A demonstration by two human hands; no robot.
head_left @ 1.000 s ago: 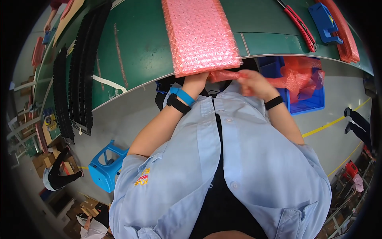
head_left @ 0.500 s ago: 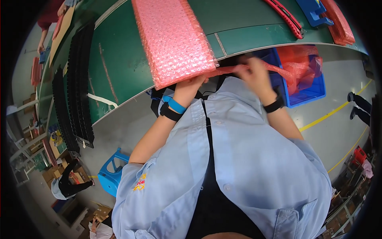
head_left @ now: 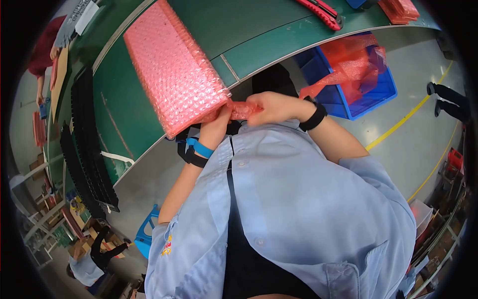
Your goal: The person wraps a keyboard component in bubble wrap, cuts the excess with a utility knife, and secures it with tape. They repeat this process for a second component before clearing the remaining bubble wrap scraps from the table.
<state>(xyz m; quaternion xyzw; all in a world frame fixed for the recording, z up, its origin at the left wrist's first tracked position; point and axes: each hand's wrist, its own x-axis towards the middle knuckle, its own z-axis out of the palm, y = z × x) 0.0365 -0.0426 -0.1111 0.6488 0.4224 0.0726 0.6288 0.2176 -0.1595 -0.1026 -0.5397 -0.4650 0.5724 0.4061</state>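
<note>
A pink bubble-wrap bag (head_left: 177, 74), or a flat stack of them, lies slantwise on the green table with its near end over the table edge. My left hand (head_left: 217, 125) grips that near end; its fingers are mostly hidden beneath the wrap. Between my hands runs a crumpled strip of pink bubble wrap (head_left: 240, 110). My right hand (head_left: 279, 106) is closed around the strip's right end, close to my chest. Right of it stands a blue bin (head_left: 371, 107) holding loose pink wrap (head_left: 351, 67).
A red utility knife (head_left: 322, 12) lies on the green table (head_left: 269, 37). More pink bags (head_left: 400, 10) sit at the far right. Black slotted strips (head_left: 89, 142) line the left side. A blue stool (head_left: 146, 231) stands at my left. Other people are at the left and right edges.
My right hand has come left and lower, nearer my left hand. The strip no longer stretches to the bin. The view has shifted, so table and bag sit farther left.
</note>
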